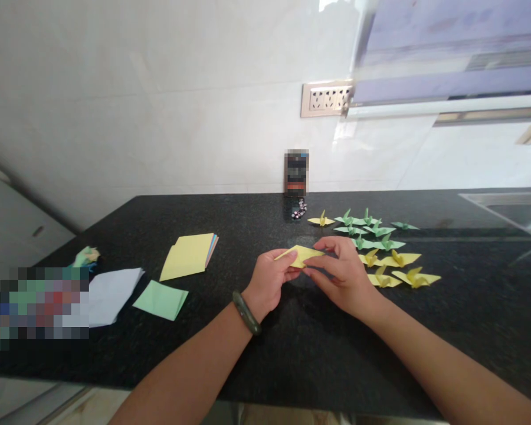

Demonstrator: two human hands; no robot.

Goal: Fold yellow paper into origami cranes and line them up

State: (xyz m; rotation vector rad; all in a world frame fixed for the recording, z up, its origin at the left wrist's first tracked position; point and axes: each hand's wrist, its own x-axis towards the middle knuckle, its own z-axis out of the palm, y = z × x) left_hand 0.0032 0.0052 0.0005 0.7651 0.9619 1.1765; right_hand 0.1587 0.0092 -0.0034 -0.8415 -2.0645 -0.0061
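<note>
A partly folded piece of yellow origami paper (301, 255) is held between both hands, a little above the dark counter. My left hand (271, 276) is closed on its left end, the thumb lying on top; a dark green bangle (246, 313) circles that wrist. My right hand (340, 273) pinches the right part with thumb and fingers. Just beyond the right hand stand several green paper cranes (366, 222) and several yellow paper cranes (397, 258), set out in loose rows. One small yellow crane (322, 220) sits apart at their left.
On the dark counter (230, 366), left of my hands, lie a stack of yellow-topped paper (188, 255), a green sheet (161, 299) and white paper (115, 295). A blurred phone-like object (297, 173) leans against the wall under a socket (327, 99). A sink (517, 209) is at right.
</note>
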